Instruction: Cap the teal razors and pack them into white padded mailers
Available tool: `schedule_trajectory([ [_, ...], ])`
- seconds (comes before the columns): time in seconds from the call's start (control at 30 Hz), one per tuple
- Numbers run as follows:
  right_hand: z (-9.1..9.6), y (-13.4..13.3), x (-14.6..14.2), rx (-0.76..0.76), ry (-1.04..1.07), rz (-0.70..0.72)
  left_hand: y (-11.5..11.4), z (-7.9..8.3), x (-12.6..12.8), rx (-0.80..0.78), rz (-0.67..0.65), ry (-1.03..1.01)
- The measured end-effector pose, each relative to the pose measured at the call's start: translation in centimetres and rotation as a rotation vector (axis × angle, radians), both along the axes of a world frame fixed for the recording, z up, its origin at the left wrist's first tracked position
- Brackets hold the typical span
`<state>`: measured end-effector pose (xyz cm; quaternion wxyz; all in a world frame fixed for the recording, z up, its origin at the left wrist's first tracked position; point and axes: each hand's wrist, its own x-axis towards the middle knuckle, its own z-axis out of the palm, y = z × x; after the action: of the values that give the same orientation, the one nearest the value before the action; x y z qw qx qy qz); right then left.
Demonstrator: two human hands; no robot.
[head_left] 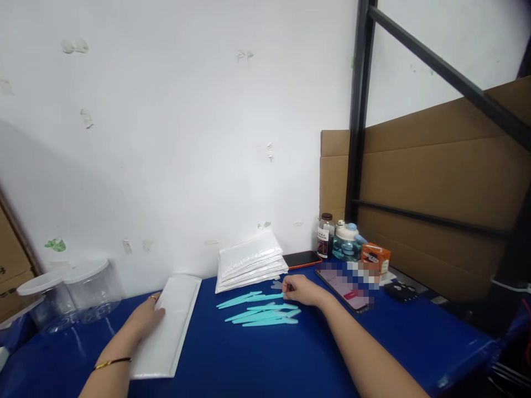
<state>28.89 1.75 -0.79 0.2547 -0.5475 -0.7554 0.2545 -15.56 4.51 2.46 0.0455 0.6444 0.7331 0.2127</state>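
Note:
My left hand (145, 318) lies on a white padded envelope (168, 329) stretched along the blue table (249, 365); its fingers curl over the envelope's left edge. My right hand (301, 290) is closed in a pinch on the end of a turquoise plastic stick (249, 299). Several more turquoise sticks (265, 315) lie loose just in front of that hand.
A stack of white padded envelopes (251, 265) sits against the wall. Two phones (302, 258) (346, 287), a brown bottle (326, 235), a blue water jug (346, 241) and an orange box (375, 257) stand at the right. Two clear lidded jars (68, 293) stand left. Cardboard (440, 182) and a black frame (359, 110) wall the right side.

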Motion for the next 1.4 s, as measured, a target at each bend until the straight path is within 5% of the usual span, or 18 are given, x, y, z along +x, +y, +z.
schedule_trajectory([
  [0.1, -0.2, 0.3, -0.4, 0.060, 0.160, 0.011, 0.1, -0.7, 3.2, -0.057, 0.034, 0.137],
  [0.23, 0.1, -0.2, -2.6, 0.105, 0.269, 0.083, -2.1, 0.2, 11.0, 0.093, -0.570, -0.003],
  [0.37, 0.0, -0.5, -4.5, 0.125, 0.274, 0.148, -3.9, -0.1, 16.0, 0.081, -0.759, 0.081],
  [0.73, -1.1, 1.4, -0.7, 0.246, 0.025, -0.038, -0.7, -3.5, 12.8, 0.038, -0.514, 0.156],
  [0.87, -0.5, 0.7, -0.8, 0.265, 0.015, 0.008, -1.3, -3.3, 13.5, 0.085, -0.463, 0.152],
  [1.03, -0.5, 0.0, -2.7, 0.202, -0.074, 0.100, -2.7, -2.3, 15.1, -0.003, -0.565, 0.076],
  [1.23, -0.3, -0.5, -4.3, 0.155, -0.151, 0.142, -2.8, -3.2, 15.6, -0.205, -0.630, 0.002],
  [1.4, -0.3, -0.2, -4.0, 0.139, -0.106, 0.144, -2.6, -2.7, 15.3, -0.121, -0.617, 0.024],
])
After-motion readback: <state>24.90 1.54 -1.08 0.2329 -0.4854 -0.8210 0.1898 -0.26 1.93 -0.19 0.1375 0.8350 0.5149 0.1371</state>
